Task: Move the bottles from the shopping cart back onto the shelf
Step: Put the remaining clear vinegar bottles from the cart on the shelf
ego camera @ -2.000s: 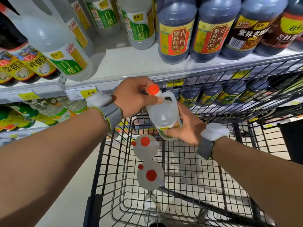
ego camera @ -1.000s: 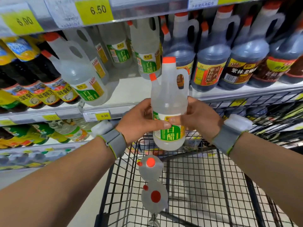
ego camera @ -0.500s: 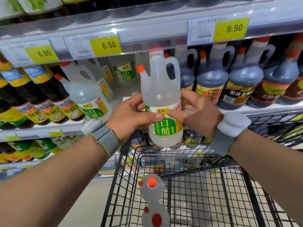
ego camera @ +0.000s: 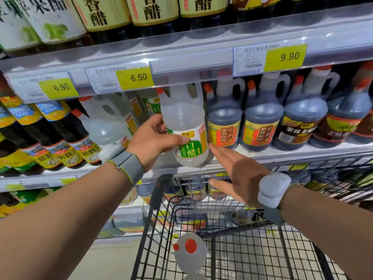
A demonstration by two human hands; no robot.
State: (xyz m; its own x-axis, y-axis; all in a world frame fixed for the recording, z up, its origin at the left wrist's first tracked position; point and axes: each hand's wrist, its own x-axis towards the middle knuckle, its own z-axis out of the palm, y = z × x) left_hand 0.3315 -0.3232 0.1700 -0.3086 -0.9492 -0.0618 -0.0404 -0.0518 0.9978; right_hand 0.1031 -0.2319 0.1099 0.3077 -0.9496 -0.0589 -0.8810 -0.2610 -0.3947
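A clear white-vinegar bottle (ego camera: 184, 126) with a green label and orange cap stands tilted at the front edge of the middle shelf (ego camera: 282, 153). My left hand (ego camera: 155, 141) grips its left side, thumb across the label. My right hand (ego camera: 240, 170) is off the bottle, fingers spread, just below and right of it over the cart's front rim. More clear bottles (ego camera: 190, 252) with orange caps stand in the shopping cart (ego camera: 242, 249) below.
Dark vinegar jugs (ego camera: 225, 122) stand right of the held bottle, and other clear vinegar bottles (ego camera: 105, 122) stand left of it. The upper shelf rail with yellow price tags (ego camera: 137, 77) hangs just above the bottle's neck. The cart sits pushed against the lower shelves.
The bottle rose from the cart and went forward onto the middle shelf edge. My right hand let go of it and dropped away; my left hand still holds it.
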